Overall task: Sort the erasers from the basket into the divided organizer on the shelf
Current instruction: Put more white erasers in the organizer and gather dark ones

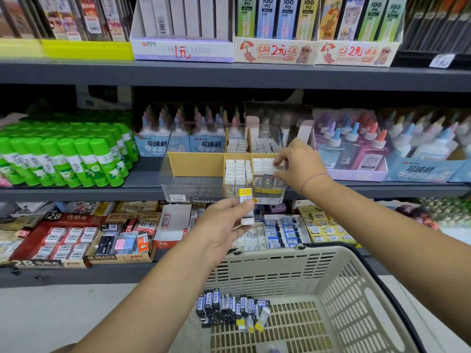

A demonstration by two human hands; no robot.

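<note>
A clear divided organizer (178, 186) with tan dividers stands on the middle shelf. Its middle and right compartments hold rows of white erasers (237, 169); the left compartment looks bare. My right hand (295, 163) reaches into the right compartment, fingers curled on the erasers (266, 178) there. My left hand (224, 222) pinches a yellow-sleeved white eraser (246, 206) upright just below the organizer's front. The beige basket (331, 281) sits below, with several blue-sleeved erasers (229, 307) and a few yellow-sleeved ones (254, 323) on its floor.
Green glue sticks (63, 159) fill the shelf left of the organizer. Glue bottles (356, 149) stand behind and to the right. Boxes of erasers (76, 238) line the lower shelf. Lead refill boxes (183, 26) sit on the top shelf.
</note>
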